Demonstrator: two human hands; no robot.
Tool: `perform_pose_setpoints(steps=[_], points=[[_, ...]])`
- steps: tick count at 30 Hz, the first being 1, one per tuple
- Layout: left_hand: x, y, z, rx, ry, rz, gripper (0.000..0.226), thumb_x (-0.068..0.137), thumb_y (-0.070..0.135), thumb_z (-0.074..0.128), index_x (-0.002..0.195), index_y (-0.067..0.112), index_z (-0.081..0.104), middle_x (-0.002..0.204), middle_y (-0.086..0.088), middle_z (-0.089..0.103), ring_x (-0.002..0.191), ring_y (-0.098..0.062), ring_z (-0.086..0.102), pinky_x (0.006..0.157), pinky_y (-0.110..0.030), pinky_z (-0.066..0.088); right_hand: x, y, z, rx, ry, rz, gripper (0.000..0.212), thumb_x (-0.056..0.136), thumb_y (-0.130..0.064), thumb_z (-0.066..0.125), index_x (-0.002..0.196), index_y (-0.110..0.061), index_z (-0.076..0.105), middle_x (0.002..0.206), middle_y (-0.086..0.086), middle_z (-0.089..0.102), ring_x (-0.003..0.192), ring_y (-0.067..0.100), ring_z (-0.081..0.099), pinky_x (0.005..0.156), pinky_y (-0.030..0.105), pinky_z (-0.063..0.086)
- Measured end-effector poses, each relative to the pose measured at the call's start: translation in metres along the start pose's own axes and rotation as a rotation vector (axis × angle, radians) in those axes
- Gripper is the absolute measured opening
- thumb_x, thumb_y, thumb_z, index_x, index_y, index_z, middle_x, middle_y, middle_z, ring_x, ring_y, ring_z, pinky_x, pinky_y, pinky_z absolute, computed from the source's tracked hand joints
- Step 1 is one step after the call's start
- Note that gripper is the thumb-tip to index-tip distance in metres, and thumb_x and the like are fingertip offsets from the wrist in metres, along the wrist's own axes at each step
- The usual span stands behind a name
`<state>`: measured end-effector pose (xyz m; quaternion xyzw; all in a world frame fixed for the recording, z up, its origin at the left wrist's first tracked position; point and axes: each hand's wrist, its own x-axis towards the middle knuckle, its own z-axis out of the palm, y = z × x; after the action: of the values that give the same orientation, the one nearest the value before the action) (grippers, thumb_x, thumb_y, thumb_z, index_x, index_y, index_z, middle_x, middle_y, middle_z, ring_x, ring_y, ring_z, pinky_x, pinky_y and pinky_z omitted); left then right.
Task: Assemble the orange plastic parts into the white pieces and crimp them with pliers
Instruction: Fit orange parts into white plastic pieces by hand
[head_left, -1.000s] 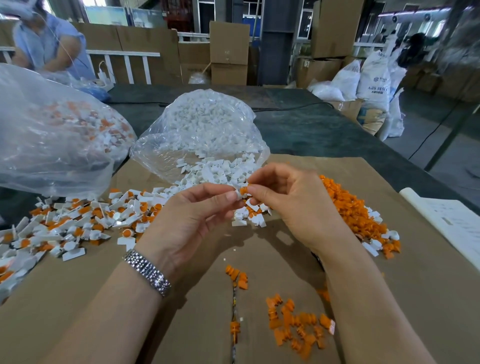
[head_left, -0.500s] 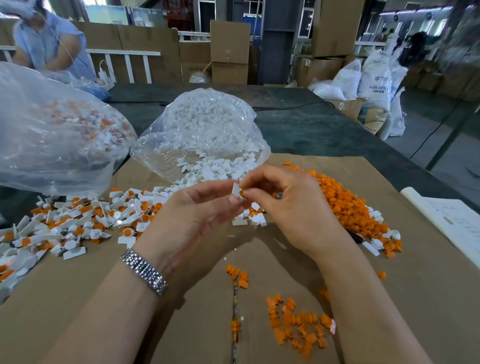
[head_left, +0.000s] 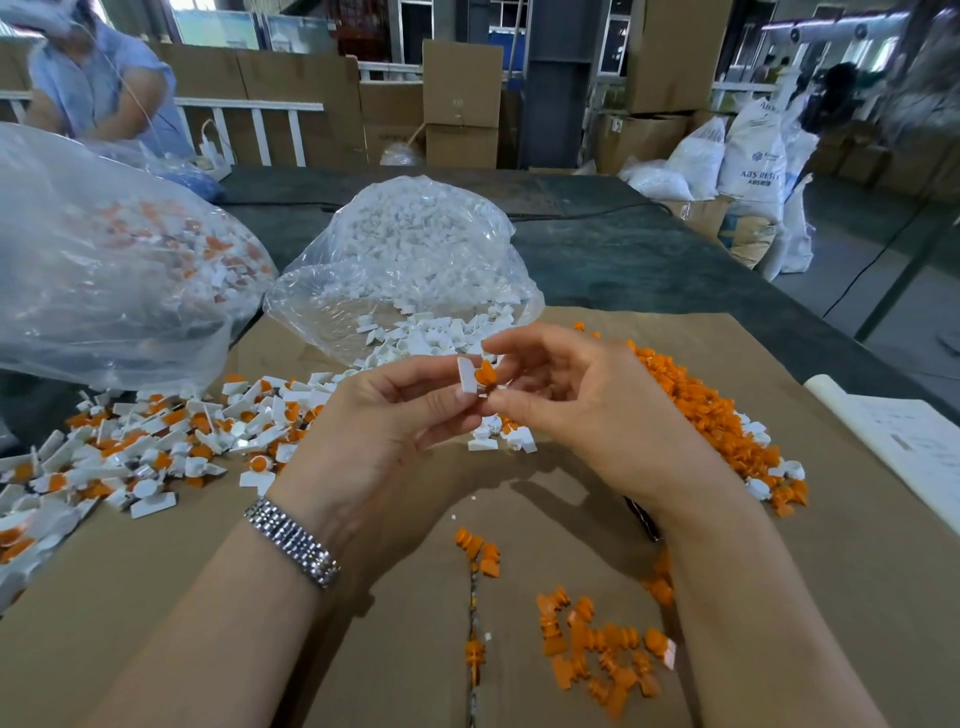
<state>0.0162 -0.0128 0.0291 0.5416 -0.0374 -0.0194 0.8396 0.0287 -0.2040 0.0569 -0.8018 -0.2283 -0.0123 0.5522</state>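
Note:
My left hand (head_left: 384, 431) pinches a small white piece (head_left: 466, 375) between thumb and fingers. An orange part (head_left: 487, 374) sits against that white piece, and my right hand (head_left: 587, 410) pinches it from the right between thumb and forefinger. Both hands hover above the brown cardboard (head_left: 156, 597). A heap of loose orange parts (head_left: 711, 415) lies to the right of my right hand. Loose white pieces (head_left: 426, 338) spill from a clear bag (head_left: 415, 249) behind my hands. Joined white-and-orange pieces (head_left: 156, 447) are spread out at the left. No pliers can be made out.
A big clear bag (head_left: 104, 270) of joined pieces bulges at the left. Scattered orange parts (head_left: 597, 649) lie near my forearms. White paper (head_left: 909, 447) lies at the right edge. A person in blue (head_left: 98, 88) sits at the far left, with cardboard boxes (head_left: 462, 104) and white sacks (head_left: 748, 150) behind the dark table.
Both hands have risen slightly from the pile. The white piece and orange part now show clearly between my fingertips, pressed together.

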Motion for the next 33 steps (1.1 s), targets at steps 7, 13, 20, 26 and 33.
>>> perform_pose_setpoints(steps=[7, 13, 20, 26, 33], points=[[0.002, 0.0, -0.002, -0.031, -0.045, -0.004, 0.03, 0.074, -0.001, 0.071, 0.104, -0.002, 0.076, 0.099, -0.022, 0.075, 0.086, -0.027, 0.076, 0.074, -0.026, 0.061, -0.001, 0.0, 0.001, 0.059, 0.029, -0.075, 0.02, 0.089, -0.011, 0.076, 0.109, -0.014, 0.076, 0.09, 0.004, 0.076, 0.085, 0.015, 0.074, 0.086, 0.033, 0.06], [0.001, 0.0, -0.004, 0.009, -0.053, 0.033, 0.028, 0.072, 0.004, 0.075, 0.1, 0.006, 0.08, 0.102, -0.02, 0.076, 0.089, -0.026, 0.076, 0.075, -0.025, 0.06, -0.001, -0.001, 0.003, 0.085, 0.054, -0.087, 0.02, 0.086, -0.008, 0.077, 0.106, -0.009, 0.075, 0.086, 0.005, 0.076, 0.08, 0.014, 0.075, 0.081, 0.025, 0.06], [0.003, 0.002, -0.005, -0.005, -0.067, 0.032, 0.029, 0.073, 0.004, 0.075, 0.102, 0.007, 0.078, 0.101, -0.017, 0.076, 0.089, -0.024, 0.075, 0.073, -0.025, 0.059, 0.0, -0.003, 0.003, -0.043, 0.072, -0.065, 0.027, 0.082, -0.016, 0.083, 0.107, -0.02, 0.075, 0.092, -0.002, 0.071, 0.085, 0.012, 0.068, 0.079, 0.027, 0.058], [0.001, 0.002, -0.006, 0.011, -0.057, 0.01, 0.031, 0.075, 0.002, 0.074, 0.104, -0.006, 0.072, 0.105, -0.024, 0.073, 0.093, -0.029, 0.074, 0.074, -0.029, 0.061, 0.002, -0.002, 0.008, -0.211, 0.128, -0.134, 0.017, 0.085, -0.016, 0.081, 0.101, -0.017, 0.077, 0.095, -0.004, 0.068, 0.086, 0.008, 0.064, 0.079, 0.019, 0.05], [0.001, 0.004, -0.001, 0.057, 0.015, 0.004, 0.016, 0.07, 0.008, 0.078, 0.085, 0.002, 0.077, 0.079, -0.012, 0.069, 0.067, -0.02, 0.067, 0.061, -0.027, 0.058, 0.003, 0.001, 0.016, -0.395, 0.139, -0.238, 0.014, 0.087, -0.009, 0.078, 0.1, -0.013, 0.075, 0.096, -0.002, 0.066, 0.085, 0.007, 0.063, 0.08, 0.022, 0.052]])
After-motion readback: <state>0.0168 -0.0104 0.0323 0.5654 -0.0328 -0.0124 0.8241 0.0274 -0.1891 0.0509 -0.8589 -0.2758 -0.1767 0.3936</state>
